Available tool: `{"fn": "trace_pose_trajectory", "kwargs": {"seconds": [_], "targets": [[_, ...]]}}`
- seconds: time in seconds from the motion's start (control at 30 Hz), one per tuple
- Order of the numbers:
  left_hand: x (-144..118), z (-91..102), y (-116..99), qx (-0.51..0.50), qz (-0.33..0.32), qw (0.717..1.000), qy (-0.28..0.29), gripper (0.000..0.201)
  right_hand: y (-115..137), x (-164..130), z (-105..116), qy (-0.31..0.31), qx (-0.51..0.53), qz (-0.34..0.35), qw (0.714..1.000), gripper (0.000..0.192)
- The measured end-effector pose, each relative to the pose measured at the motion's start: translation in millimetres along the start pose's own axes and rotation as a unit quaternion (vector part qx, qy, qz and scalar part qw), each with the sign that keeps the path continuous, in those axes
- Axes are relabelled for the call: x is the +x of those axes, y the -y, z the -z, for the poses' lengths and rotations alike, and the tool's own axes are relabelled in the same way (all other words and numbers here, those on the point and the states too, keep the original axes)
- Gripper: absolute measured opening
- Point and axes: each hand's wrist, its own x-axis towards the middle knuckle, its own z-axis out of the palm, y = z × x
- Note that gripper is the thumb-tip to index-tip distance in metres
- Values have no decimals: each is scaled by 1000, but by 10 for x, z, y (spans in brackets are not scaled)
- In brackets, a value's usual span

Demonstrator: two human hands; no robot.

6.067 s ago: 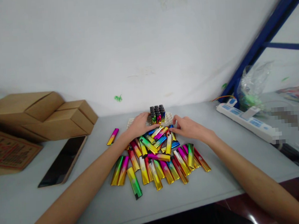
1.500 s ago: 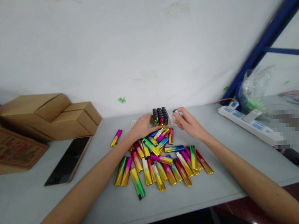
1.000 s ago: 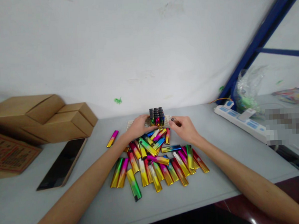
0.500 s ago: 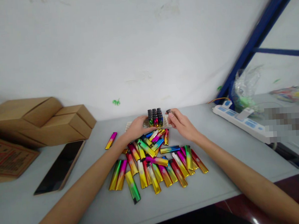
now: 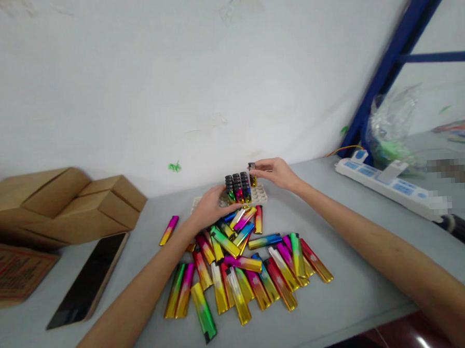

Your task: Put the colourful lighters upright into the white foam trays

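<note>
A heap of shiny rainbow-coloured lighters lies on the grey table. Behind it stands a white slotted tray with several lighters upright in its slots, black caps up. My right hand pinches one lighter upright at the tray's far right side, just beside the standing block. My left hand rests on the tray's near left edge, fingers curled against it. One pink and gold lighter lies apart to the left.
A black phone lies at the left. Brown cardboard boxes are stacked against the white wall. A white power strip and a crumpled plastic bag sit at the right beside a blue metal frame.
My right hand took a lighter from the heap, lifted it and carried it back to the tray's far right side. My left hand stayed at the tray. The camera tilted down slightly.
</note>
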Motion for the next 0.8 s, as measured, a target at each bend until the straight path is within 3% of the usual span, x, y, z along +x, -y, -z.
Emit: {"fn": "trace_pose_trajectory", "kwargs": {"seconds": [0.13,0.43,0.67,0.8], "targets": [[-4,-10,3,13,3,1000,2,68,-138,-20,-15,34,24,0,999,30],[-3,-38,45,35,8,999,6,73,-342,-44,-83,-16,124,-56,991,33],[-8,-51,38,36,-2,999,0,76,-290,-33,-99,32,-18,-5,999,26],[-1,-53,34,38,3,999,5,75,-283,-78,-88,65,3,-2,998,26]]}}
